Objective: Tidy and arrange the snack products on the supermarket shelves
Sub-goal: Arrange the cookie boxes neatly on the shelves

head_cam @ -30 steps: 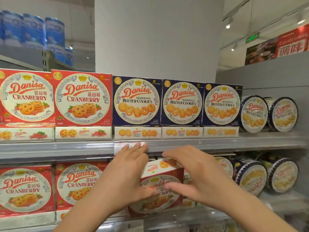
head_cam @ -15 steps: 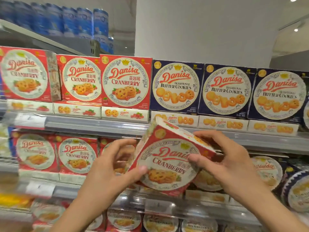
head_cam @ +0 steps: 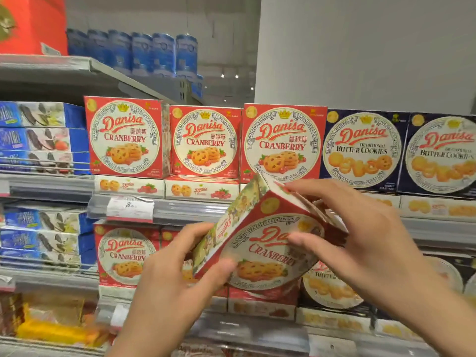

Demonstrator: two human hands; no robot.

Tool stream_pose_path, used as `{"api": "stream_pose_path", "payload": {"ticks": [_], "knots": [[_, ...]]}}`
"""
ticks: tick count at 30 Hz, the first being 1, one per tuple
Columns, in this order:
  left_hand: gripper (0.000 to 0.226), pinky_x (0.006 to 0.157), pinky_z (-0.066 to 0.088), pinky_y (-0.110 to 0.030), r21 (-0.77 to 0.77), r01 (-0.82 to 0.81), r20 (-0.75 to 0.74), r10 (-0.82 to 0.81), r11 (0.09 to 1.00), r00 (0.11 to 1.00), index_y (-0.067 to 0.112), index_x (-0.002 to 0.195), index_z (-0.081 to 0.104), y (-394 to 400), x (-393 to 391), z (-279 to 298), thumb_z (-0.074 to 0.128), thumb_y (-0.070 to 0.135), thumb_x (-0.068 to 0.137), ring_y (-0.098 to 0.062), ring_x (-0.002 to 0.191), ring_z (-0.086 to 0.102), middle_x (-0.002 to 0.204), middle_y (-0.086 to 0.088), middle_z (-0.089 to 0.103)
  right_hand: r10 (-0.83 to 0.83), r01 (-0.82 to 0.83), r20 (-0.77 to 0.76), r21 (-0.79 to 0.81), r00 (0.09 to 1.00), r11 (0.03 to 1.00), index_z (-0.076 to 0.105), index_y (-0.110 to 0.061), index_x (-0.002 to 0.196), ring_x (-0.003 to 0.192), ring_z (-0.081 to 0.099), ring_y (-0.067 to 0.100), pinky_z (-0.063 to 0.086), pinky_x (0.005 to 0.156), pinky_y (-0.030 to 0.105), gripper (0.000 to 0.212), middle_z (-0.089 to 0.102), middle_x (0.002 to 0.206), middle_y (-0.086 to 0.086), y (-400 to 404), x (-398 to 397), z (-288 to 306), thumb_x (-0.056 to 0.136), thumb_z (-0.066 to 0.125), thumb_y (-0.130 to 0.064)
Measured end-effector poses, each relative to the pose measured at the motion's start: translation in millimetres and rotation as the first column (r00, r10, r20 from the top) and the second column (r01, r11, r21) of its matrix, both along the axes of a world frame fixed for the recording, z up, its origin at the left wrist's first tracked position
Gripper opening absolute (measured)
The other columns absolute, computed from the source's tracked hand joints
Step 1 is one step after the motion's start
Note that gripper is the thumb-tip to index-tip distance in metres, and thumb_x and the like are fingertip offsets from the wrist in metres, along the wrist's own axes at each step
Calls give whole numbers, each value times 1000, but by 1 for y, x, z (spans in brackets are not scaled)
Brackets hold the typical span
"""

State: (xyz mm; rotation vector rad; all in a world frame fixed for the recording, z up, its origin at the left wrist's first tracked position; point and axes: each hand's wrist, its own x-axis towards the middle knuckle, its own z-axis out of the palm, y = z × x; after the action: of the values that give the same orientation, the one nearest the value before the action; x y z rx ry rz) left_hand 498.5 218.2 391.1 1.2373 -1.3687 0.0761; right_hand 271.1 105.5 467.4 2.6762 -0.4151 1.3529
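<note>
Supermarket shelving in grey metal fills the view, with a white pillar behind. On the upper shelf (head_cam: 180, 210) three red square Danisa Cranberry cookie boxes (head_cam: 204, 141) stand upright facing out, each on a flat-lying box of the same kind, and two dark blue Danisa Butter Cookies boxes (head_cam: 362, 150) stand to their right. One more red cranberry box (head_cam: 123, 256) stands on the shelf below.

A further red cardboard cranberry box, the held box (head_cam: 260, 243), is tilted in mid-air in front of the lower shelf. The left hand (head_cam: 175, 287) grasps its lower left corner, thumb on the face; the right hand (head_cam: 360, 235) pinches its top edge and front, so each grip is closed on it.

Judging by this, the upper row looks tidy, while the held box is not yet placed and the lower row seems unfinished.
</note>
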Motion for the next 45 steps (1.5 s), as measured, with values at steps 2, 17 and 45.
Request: {"api": "stream_pose_path", "payload": {"ticks": [2, 17, 45], "knots": [[51, 82, 51, -17, -1, -4, 50, 4, 1000, 999, 46, 130, 56, 6, 37, 0, 50, 70, 85, 0, 110, 65, 119, 25, 68, -11, 11, -6, -27, 1000, 1000, 56, -26, 137, 123, 55, 2, 44, 99, 17, 52, 61, 129, -15, 11, 28, 6, 90, 74, -35], [62, 114, 33, -58, -279, -357, 569, 453, 891, 686, 16, 146, 51, -22, 192, -42, 51, 39, 88, -25, 140, 46, 153, -2, 48, -113, 132, 121, -171, 986, 976, 56, -19, 138, 123, 56, 13, 55, 90, 41, 45, 59, 131, -8, 62, 144, 36, 94, 67, -19], [66, 117, 26, -55, -83, -484, 614, 427, 871, 663, 21, 145, 50, -21, 176, -38, 47, 47, 84, -28, 138, 46, 146, -2, 52, -451, 424, -91, -219, 888, 879, 53, -28, 136, 120, 51, 23, 50, 93, 43, 49, 57, 132, -3, 35, 191, 118, 92, 71, -15]]}}
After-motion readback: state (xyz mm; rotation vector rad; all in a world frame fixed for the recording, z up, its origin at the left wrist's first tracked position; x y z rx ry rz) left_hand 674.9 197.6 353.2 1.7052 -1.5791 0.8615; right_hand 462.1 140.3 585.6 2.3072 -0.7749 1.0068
